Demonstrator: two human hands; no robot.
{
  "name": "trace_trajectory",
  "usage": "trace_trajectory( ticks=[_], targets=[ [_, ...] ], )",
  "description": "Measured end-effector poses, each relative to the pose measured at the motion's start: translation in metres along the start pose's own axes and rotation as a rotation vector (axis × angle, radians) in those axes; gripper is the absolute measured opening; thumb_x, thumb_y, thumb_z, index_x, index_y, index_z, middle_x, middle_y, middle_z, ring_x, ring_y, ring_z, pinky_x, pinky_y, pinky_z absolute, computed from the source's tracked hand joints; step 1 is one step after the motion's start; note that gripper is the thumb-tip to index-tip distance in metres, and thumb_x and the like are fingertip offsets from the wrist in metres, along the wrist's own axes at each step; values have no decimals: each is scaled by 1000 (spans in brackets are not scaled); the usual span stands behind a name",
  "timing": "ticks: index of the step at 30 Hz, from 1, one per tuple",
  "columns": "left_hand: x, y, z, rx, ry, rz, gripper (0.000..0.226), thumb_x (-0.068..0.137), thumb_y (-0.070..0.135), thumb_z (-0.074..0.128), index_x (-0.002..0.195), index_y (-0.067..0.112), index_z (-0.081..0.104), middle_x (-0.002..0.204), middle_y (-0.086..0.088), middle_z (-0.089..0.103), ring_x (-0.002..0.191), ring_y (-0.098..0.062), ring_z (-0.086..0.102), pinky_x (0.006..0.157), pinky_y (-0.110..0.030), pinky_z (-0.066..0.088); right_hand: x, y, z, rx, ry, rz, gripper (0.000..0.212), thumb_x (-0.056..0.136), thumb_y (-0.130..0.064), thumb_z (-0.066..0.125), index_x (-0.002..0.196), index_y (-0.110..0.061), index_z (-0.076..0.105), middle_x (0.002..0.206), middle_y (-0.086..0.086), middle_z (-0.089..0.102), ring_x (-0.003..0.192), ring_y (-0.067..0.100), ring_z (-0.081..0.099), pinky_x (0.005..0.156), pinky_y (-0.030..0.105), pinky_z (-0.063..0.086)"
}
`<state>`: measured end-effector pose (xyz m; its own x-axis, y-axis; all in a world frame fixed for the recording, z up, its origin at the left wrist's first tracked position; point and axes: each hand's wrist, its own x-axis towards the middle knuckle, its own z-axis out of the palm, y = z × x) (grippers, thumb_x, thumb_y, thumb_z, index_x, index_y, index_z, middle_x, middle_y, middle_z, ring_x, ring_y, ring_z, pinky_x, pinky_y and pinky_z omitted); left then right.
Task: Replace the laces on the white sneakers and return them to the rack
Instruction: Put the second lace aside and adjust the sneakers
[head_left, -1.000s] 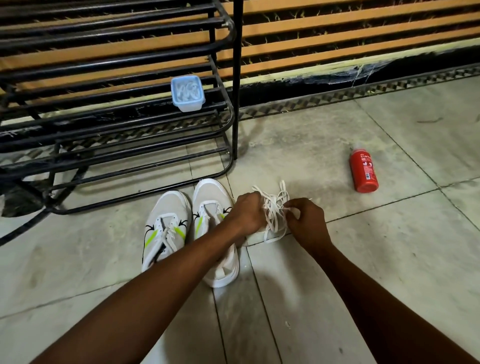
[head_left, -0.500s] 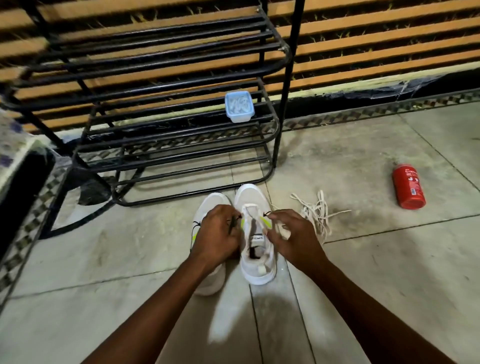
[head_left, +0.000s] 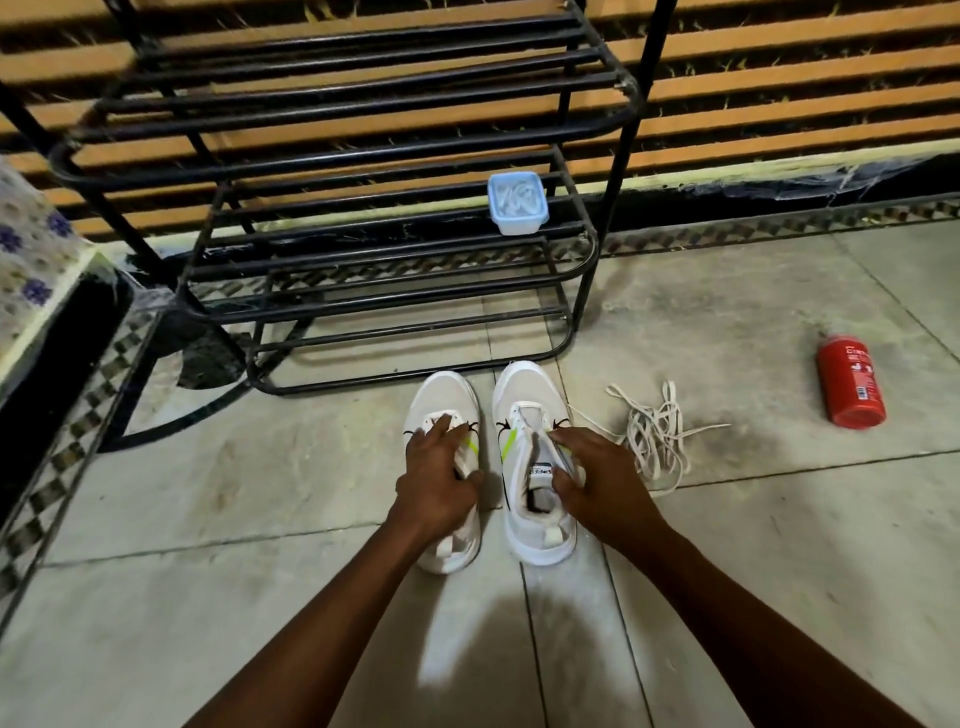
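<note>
Though dimly lit, room: a corner of tiled floor (head_left: 249, 467) and slatted wall (head_left: 779, 49) of orange-brown boards.
Floor: large pale tiles, dusty and scuffed, dark grout lines.
Wall foot: black band (head_left: 779, 181) under the slats, then a checkered strip (head_left: 779, 227) along the floor's edge.
Left edge: flowered covering (head_left: 31, 249) in purple and green.
Rack (head_left: 332, 106): black metal bars in several tiers, standing against the wall; small pale-blue lidded tub (head_left: 517, 202) on a lower tier, toward the right end.
Left sneaker (head_left: 447, 395): white, on the floor just in front of the rack, toe toward it.
Right sneaker (head_left: 524, 387): white, just beside the left sneaker and parallel, tongue bare.
Left hand (head_left: 439, 478): laid over the left sneaker's top, fingers bent across it, thumb at the collar, gripping.
Right hand (head_left: 597, 483): clasping the right sneaker at the collar, thumb at the opening, fingers down the outer side.
Loose laces (head_left: 654, 436): white tangle on the floor, just right of the right sneaker.
Red can (head_left: 852, 382): lying on its side, well apart to the right.
</note>
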<state>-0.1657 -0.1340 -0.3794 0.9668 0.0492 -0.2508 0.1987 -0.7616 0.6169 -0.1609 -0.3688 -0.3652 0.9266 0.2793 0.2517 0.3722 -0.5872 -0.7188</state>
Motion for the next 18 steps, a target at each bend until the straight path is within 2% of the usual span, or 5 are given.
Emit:
trace_trajectory(
  ticks=[4,8,11,14,18],
  targets=[
    [-1,-2,1,-24,1,-20,84,74,49,56,156,32,42,169,5,23,158,-27,11,122,-56,27,3,3,-1,-16,-37,20,43,74,-8,68,117,-5,68,114,9,71,103,23,66,95,16,43],
    [0,-3,5,-50,44,-9,71,86,41,67,153,31,45,169,4,26,158,-24,13,122,-53,28,6,3,-1,5,-26,70,44,74,-15,68,118,-8,70,117,5,70,103,20,67,93,42,56],
    [2,0,7,-40,50,-17,67,90,38,69,153,31,45,169,3,26,158,-24,11,122,-56,27,8,1,-3,-1,-40,76,44,74,-17,69,117,-8,70,116,4,71,101,20,68,91,46,57],
    [-2,8,5,-19,64,-61,65,93,40,69,153,34,44,169,8,23,157,-21,11,120,-60,26,9,1,-5,-25,-25,79,44,76,-27,72,116,-9,71,114,4,72,103,19,68,92,40,55],
    [1,20,-12,-46,185,29,56,91,40,69,143,28,52,159,2,41,150,-24,34,116,-54,36,24,-5,-13,1,25,83,41,80,-24,76,118,-11,70,114,3,72,103,16,68,91,35,55]
  ],
)
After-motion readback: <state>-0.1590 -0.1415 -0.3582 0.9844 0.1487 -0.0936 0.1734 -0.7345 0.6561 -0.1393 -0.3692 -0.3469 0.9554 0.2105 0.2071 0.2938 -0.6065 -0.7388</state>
